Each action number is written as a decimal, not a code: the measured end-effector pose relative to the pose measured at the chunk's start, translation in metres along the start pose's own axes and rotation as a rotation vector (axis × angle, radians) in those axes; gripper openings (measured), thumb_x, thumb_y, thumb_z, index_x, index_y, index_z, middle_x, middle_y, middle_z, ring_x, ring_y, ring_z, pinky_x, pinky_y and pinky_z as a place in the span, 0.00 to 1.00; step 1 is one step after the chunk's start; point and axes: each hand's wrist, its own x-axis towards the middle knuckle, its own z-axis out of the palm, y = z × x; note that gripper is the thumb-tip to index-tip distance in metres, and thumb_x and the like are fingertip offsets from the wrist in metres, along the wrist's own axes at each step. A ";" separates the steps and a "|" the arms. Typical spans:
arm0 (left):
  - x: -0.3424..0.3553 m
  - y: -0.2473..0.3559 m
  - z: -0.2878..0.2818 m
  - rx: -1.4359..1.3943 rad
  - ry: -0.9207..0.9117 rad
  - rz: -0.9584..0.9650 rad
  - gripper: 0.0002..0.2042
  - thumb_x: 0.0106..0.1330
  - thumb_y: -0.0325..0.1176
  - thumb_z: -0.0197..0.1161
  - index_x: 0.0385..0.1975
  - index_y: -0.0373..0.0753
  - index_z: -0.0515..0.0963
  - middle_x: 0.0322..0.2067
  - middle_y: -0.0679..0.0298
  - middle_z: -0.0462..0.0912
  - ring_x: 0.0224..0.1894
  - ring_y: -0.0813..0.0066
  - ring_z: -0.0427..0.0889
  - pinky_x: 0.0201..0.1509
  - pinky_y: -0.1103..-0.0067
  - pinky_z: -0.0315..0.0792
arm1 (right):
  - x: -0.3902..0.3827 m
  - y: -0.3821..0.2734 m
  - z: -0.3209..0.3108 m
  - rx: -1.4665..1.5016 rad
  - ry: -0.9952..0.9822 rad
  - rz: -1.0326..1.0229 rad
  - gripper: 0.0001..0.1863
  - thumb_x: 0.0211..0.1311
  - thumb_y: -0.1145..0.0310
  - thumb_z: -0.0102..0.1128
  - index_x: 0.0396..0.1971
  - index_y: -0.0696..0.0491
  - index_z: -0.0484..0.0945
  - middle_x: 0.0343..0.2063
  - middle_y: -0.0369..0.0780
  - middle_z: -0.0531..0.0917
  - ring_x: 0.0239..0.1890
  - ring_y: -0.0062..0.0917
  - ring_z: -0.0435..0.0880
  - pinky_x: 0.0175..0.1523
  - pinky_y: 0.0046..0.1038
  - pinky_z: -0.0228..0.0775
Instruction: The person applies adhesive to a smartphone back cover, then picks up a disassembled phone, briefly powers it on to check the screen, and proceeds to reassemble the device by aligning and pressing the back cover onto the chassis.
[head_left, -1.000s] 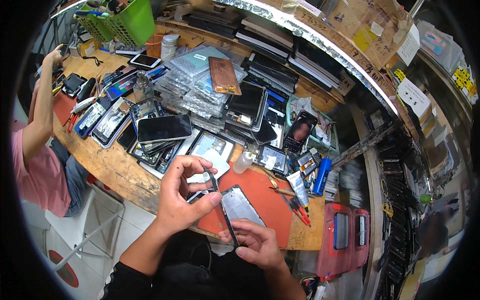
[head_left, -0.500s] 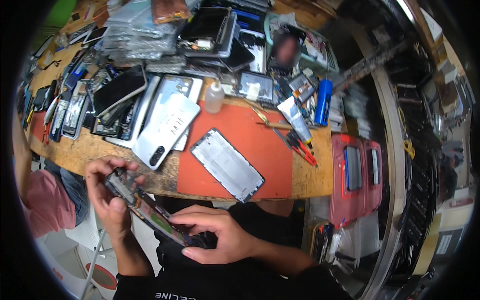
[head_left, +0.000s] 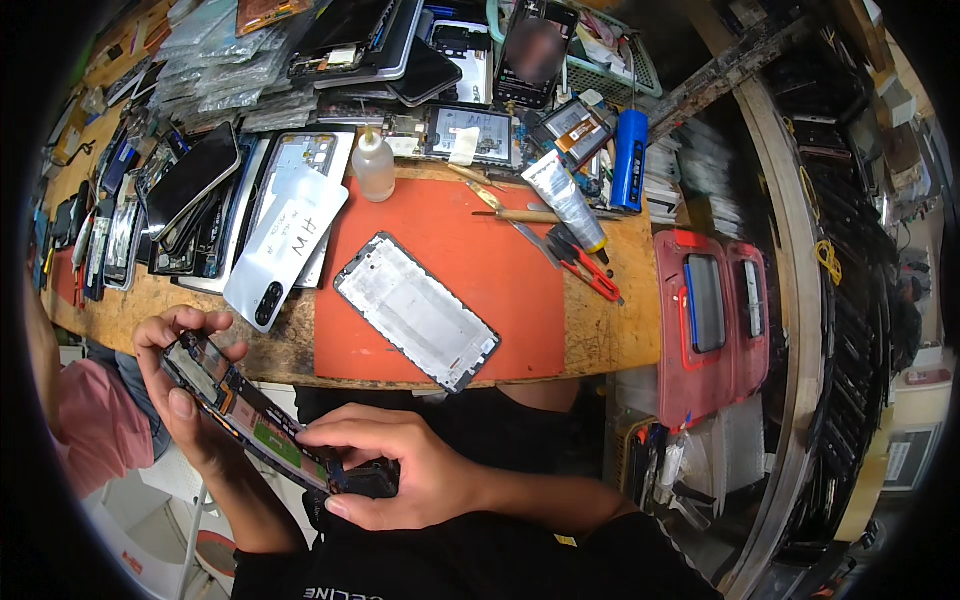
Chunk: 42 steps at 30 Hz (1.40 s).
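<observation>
The fingers (head_left: 352, 432) of our right hand (head_left: 410, 470) are bent around the lower end of an uncovered phone (head_left: 265, 432), fingertips laid on its inner side and thumb along the other edge. Our left hand (head_left: 190, 425) has its fingers and thumb clamped on the upper end. We hold the phone tilted, off the tabletop (head_left: 618, 335) and in front of its near edge, toward the left, so that its boards and a green patch face up.

On the tabletop, an orange mat (head_left: 525, 325) lies along the near edge. A silver phone frame (head_left: 415, 315) rests slantwise on it, one corner reaching that edge. Left of the frame we have a pale back cover (head_left: 285, 245), and a clear bottle (head_left: 374, 168) stands at the mat's far left corner. Toward the tabletop's right edge lie a silver tube (head_left: 560, 195) and a red-handled tool (head_left: 596, 284), with a blue cylinder (head_left: 629, 160) farther back. A dark-screened phone (head_left: 195, 180) tops a pile toward the tabletop's left end. Beyond that end, a pink sleeve or shirt (head_left: 105, 415) shows another person near us.
</observation>
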 end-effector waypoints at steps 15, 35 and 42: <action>-0.005 0.019 0.056 -0.105 -0.104 -0.235 0.53 0.52 0.54 0.79 0.73 0.38 0.54 0.57 0.50 0.73 0.58 0.52 0.81 0.61 0.57 0.81 | -0.008 -0.007 -0.018 -0.315 0.224 -0.215 0.33 0.54 0.71 0.77 0.62 0.59 0.77 0.58 0.47 0.78 0.56 0.31 0.83 0.56 0.31 0.81; 0.006 -0.001 0.035 -0.414 -0.068 -0.270 0.46 0.60 0.42 0.71 0.76 0.33 0.54 0.61 0.51 0.74 0.63 0.61 0.76 0.69 0.68 0.70 | 0.013 -0.009 -0.013 -0.517 0.287 -0.247 0.30 0.51 0.72 0.78 0.56 0.61 0.79 0.53 0.51 0.83 0.55 0.38 0.85 0.60 0.33 0.76; 0.012 0.003 0.026 -0.338 -0.074 -0.262 0.51 0.58 0.49 0.69 0.78 0.34 0.50 0.61 0.44 0.74 0.59 0.54 0.81 0.65 0.59 0.76 | 0.023 -0.008 -0.003 -0.495 0.256 -0.194 0.30 0.52 0.72 0.77 0.57 0.61 0.78 0.55 0.50 0.82 0.55 0.34 0.85 0.60 0.31 0.77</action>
